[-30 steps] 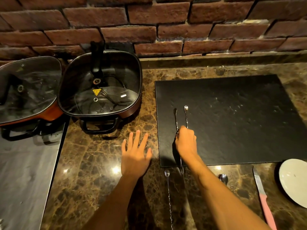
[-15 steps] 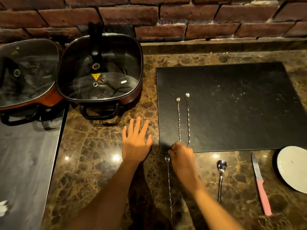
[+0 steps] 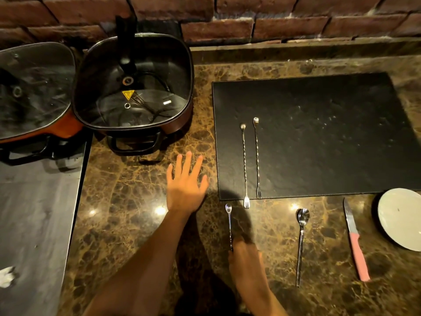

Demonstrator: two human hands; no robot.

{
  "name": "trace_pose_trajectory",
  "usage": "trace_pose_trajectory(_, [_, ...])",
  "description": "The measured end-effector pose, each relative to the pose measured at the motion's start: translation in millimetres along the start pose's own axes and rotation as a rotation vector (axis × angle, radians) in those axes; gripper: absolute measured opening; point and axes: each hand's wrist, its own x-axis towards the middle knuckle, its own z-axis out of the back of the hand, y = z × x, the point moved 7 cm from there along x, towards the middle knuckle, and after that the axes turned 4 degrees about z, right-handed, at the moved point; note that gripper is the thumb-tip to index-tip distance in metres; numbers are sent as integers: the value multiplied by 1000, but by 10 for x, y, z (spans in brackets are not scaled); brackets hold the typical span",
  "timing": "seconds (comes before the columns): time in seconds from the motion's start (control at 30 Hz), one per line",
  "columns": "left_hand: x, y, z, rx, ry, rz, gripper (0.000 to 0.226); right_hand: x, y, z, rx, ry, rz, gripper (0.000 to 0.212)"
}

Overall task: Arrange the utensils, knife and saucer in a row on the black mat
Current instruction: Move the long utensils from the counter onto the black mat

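The black mat point(image 3: 319, 133) lies on the marble counter. Two long twisted bar forks rest side by side on its left part: the left fork point(image 3: 244, 165) overhangs the mat's near edge, the right fork point(image 3: 257, 156) ends at that edge. In front of the mat a third twisted utensil point(image 3: 229, 221) lies on the counter, and my right hand point(image 3: 245, 258) is closed over its lower shaft. My left hand point(image 3: 185, 183) rests flat, fingers spread, left of the mat. A steel spoon point(image 3: 301, 242), a pink-handled knife point(image 3: 355, 240) and a white saucer point(image 3: 401, 217) lie on the counter to the right.
Two lidded electric pans stand at the back left, a dark one point(image 3: 134, 85) and an orange one point(image 3: 34, 92). A dark slab point(image 3: 34, 224) borders the counter on the left. A brick wall point(image 3: 273, 17) runs behind.
My right hand let go of the two forks on the mat, drew back toward me and closed on the third twisted utensil in front of the mat. The left hand stayed put.
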Motion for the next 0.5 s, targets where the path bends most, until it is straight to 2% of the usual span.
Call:
trace_pose_trajectory(0.17, [-9,-9,-10,20,9,-9,56,98,40,144,70,-40,-4,23])
trace_pose_trajectory(0.4, [-26,-4,-3,14,-3,-26,57,674,375,717,170,-320,221,14])
trace_pose_trajectory(0.5, [-3,-16,5,3,15,-21,57,1131,418,866,192,-278,94,4])
